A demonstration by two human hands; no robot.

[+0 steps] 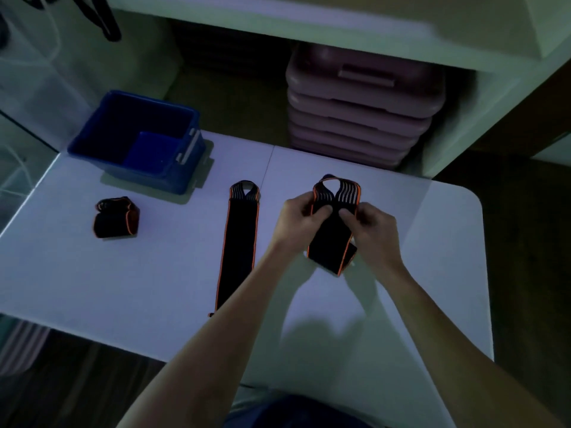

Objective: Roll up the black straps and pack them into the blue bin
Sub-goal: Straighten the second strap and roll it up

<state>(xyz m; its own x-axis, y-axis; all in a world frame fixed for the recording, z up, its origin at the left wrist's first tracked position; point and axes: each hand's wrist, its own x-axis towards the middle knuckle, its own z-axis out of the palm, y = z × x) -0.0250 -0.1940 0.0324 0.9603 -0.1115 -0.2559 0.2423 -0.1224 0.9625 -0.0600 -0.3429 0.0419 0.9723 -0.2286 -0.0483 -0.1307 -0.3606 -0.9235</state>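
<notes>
The blue bin (136,140) stands at the upper left of the counter (401,273), and only its bare blue floor shows inside. Below it lies a rolled strap (116,217), apart from the bin. A flat strap (238,242) lies stretched out in the middle. To its right, the left hand (299,220) and the right hand (370,230) both hold a partly folded strap (333,230), thumbs pressed on its top. Pink cases (361,109) are stacked under the shelf behind the counter.
</notes>
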